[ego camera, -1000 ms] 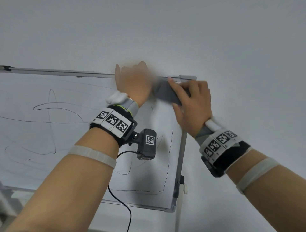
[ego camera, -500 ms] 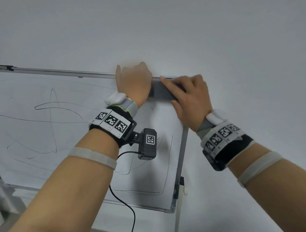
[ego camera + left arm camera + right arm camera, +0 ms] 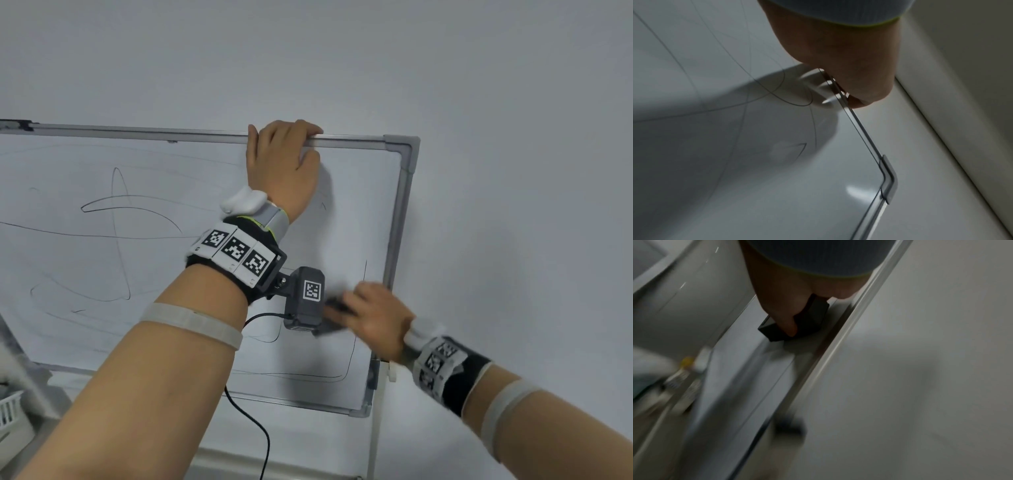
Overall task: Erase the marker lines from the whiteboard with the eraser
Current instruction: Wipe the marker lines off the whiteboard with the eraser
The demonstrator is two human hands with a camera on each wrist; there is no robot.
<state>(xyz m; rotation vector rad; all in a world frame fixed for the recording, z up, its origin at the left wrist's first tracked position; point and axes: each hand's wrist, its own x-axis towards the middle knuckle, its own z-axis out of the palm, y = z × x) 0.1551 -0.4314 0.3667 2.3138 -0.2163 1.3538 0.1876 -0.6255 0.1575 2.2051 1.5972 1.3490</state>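
Two hands on whiteboard, right hand fingers curled around eraser, left hand fingers hooked over top frame

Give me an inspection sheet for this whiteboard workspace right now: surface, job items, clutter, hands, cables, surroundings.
Surface: whiteboard upright, metal-framed; marker lines remain across the left and lower areas.
Job's things: dark eraser pressed on the board near its right edge.
Clutter: white basket at lower left, blurred.
Grippers: left hand grips the board's top frame; right hand grips the eraser, motion-blurred.
Cables: black cable hangs from the left wrist camera.
Surroundings: plain pale wall.
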